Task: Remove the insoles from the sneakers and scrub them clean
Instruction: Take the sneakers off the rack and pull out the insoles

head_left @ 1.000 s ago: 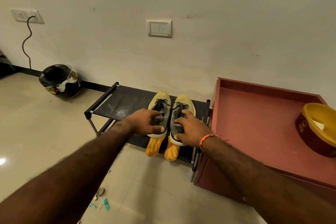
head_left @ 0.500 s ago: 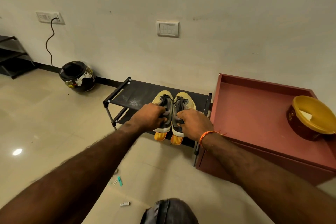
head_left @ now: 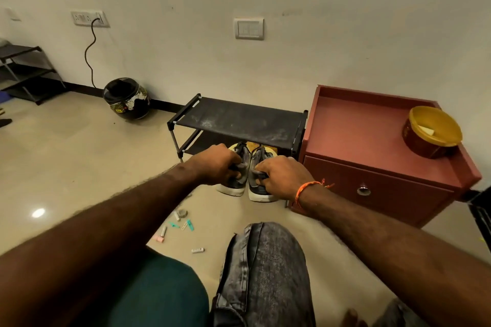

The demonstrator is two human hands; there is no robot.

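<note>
Left hand (head_left: 216, 164) grips collar of left grey-and-yellow white-soled sneaker (head_left: 235, 180); right hand (head_left: 281, 176) grips collar of right matching sneaker (head_left: 261, 183). Pair side by side, in front of black fabric-topped shoe rack (head_left: 239, 121), left of red wooden cabinet (head_left: 372, 141).

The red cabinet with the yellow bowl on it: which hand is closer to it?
Right. The right hand, gripping a sneaker, is just beside the red cabinet; the left hand grips the other sneaker, farther away.
</note>
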